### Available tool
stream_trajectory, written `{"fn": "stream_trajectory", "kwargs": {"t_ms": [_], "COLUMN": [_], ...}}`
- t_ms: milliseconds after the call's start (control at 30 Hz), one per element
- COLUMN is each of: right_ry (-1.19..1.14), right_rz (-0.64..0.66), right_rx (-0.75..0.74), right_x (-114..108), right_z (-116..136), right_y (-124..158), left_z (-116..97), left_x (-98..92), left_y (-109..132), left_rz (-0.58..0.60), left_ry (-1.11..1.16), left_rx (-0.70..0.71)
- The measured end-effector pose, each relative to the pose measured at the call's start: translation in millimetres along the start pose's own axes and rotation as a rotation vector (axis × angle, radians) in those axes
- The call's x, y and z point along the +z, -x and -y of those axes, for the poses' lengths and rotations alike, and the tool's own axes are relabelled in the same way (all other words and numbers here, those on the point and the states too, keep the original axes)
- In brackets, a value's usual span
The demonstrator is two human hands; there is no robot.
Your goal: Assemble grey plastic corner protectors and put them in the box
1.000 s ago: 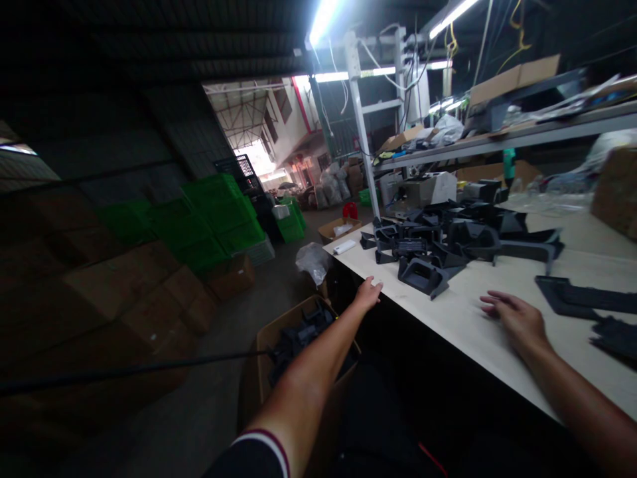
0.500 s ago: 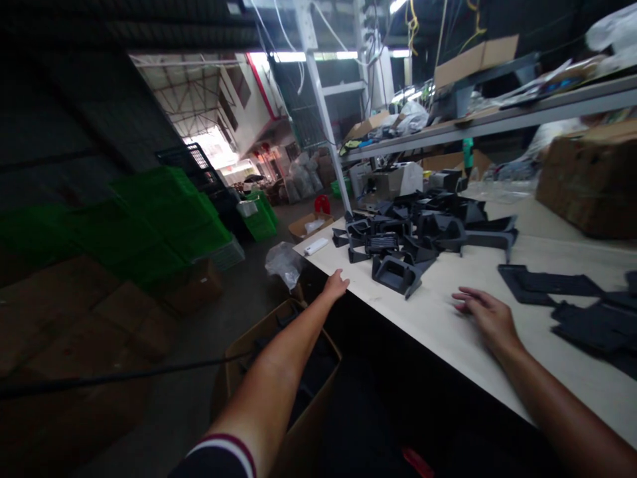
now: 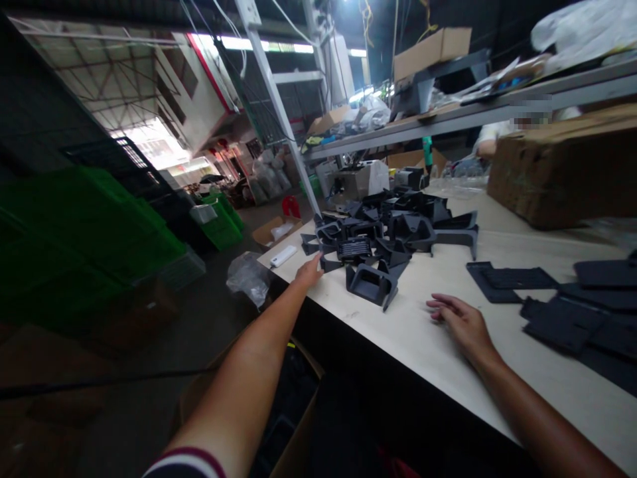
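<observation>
Pale tabletop (image 3: 413, 352); black moulded plastic brackets (image 3: 378, 239) heaped centre; flat black plastic plates (image 3: 562, 325) right; white oblong bar (image 3: 283, 256) near edge; brown cardboard box (image 3: 557, 166) beyond plates

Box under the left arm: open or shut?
Open: the top of the cardboard box is uncovered, and dark parts show inside it.
</observation>
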State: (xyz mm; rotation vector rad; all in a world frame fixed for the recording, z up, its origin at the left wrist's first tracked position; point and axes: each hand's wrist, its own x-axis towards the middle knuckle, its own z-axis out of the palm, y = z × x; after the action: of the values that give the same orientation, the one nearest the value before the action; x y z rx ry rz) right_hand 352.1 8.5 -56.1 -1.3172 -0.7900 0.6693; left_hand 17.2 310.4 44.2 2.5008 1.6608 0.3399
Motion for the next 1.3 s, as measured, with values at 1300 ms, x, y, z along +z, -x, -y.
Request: {"fn": "stream_trajectory", "kwargs": {"t_ms": [1300], "right_ry": [0.205], "right_rz": [-0.027], "right_rx": [0.029], "right_x": [8.7], "right_z": [-7.5], "right_y": [1.8], "left_z": [60.6], "left_x": [-19.1], "left_y": [-132.7], "left_rz": [0.017], "left_ry": [-0.23], "left_rx": [-0.089]}}
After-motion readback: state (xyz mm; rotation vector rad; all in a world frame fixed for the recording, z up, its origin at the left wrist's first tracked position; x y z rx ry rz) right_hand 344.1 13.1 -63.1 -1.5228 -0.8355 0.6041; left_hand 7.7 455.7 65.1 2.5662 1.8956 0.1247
